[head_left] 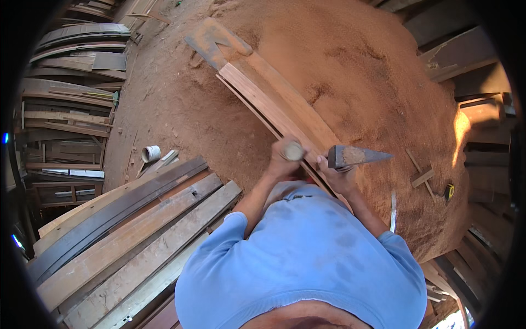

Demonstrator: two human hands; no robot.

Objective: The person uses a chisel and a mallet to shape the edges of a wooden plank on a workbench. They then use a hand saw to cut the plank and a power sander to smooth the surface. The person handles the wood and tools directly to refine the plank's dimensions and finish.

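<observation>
My left hand (280, 162) is closed around a round wooden handle (293, 151), whose end faces the camera. In my right hand (338, 175) I grip a grey metal wedge-shaped tool head (356, 156), its point aimed to the right. Both hands hover over a stack of long reddish wooden planks (274, 107) that run from my chest up and left across a big sawdust heap (350, 77). My blue shirt hides the near ends of the planks.
Long weathered boards (131, 230) lie at the lower left. Shelves of curved wooden slats (71, 104) fill the left side. A white cup-like pot (151, 153) sits on the ground. A small wooden cross piece (422, 176) and a yellow tape measure (449, 191) rest on the sawdust at right.
</observation>
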